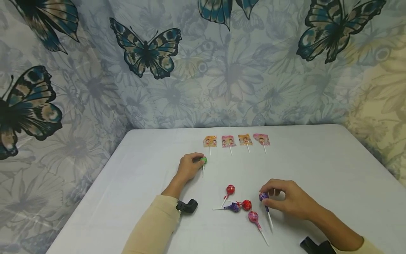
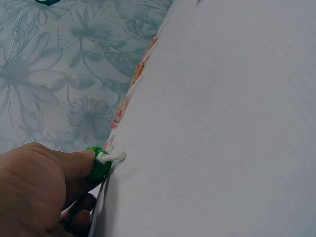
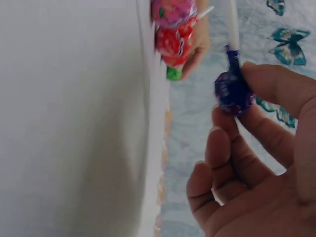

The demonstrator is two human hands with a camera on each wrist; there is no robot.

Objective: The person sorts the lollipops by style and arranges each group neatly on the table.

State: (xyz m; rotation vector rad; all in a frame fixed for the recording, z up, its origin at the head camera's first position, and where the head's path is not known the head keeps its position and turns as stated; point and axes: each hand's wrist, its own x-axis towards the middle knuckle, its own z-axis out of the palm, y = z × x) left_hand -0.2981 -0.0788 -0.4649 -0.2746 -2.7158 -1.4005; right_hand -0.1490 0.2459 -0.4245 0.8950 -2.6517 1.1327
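Two hands (image 1: 190, 165), two lollipops (image 1: 264, 197)

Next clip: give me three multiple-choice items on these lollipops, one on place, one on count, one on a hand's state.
1. Where do the flat square-wrapped lollipops lie?
A. In a row near the far edge of the white table
B. Beside the right wrist
C. On the curtain

2. How many of them are there?
A. Two
B. Four
C. Six

3. What does the left hand do?
A. Lies flat and open
B. Grips a red ball lollipop
C. Pinches the green ball lollipop

Answers: 1 A, the row lies beyond both hands. 2 B, four wrappers show. 3 C, the fingertips close on the green head.
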